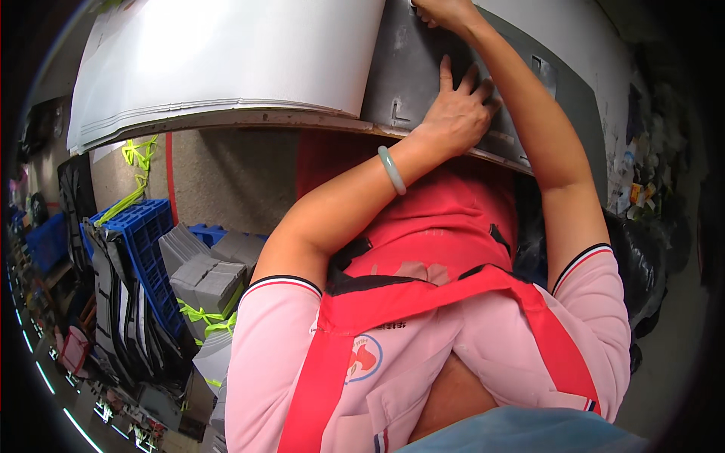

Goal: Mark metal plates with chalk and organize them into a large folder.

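Observation:
My left hand [462, 115] lies with spread fingers on a dark grey sheet [411, 64] on the worktable, near its front edge. A pale green bangle [391, 171] circles that wrist. Farther off, at the top rim of the picture, my right hand [444, 10] is curled over the same sheet. Its fingers are closed, and whatever they pinch is too small and cut off to name. L-shaped corner marks [399, 113] show on the grey surface. Just left of it rests a stack of large white sheets [234, 57], its layered edges along the table front.
The table's front edge [279, 118] runs before my red apron [445, 219]. Below left stand a blue plastic crate [155, 219], grey bundles [208, 279] and yellow-green straps [136, 181]. Black bags [642, 257] lie to the right.

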The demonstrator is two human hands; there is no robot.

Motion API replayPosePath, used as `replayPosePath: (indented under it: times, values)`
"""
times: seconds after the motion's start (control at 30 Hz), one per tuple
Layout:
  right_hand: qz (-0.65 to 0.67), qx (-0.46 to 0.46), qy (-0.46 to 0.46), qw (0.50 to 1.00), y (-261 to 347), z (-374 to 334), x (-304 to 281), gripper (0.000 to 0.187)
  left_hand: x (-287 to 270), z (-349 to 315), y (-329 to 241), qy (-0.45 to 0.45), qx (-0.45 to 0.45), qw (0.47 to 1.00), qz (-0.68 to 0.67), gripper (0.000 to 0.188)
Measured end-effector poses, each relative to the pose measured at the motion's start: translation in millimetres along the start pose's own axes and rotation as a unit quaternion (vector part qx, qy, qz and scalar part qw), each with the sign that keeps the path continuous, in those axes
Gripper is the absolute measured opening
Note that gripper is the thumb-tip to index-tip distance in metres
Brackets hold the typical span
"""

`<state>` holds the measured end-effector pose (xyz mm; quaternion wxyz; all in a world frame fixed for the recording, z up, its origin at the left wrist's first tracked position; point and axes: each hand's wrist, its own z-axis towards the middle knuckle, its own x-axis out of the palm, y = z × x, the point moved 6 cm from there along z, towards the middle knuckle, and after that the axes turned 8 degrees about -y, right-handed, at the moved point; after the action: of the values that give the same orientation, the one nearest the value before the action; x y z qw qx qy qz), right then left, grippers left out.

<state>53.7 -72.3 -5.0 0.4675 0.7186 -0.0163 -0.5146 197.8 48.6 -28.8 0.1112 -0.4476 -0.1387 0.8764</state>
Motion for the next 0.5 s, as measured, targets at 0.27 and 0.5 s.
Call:
replayPosePath:
  times: [0.27,0.5]
  values:
    - [0.095,0.060,0.144,0.983,-27,-62,-8,0.024,5,0,-1,-0.010,-0.010,1.000,-0.004,0.030]
    - [0.065,-0.002,0.263,0.963,2,-150,23,0.014,25,-16,6,-0.104,-0.059,0.992,-0.049,0.040]
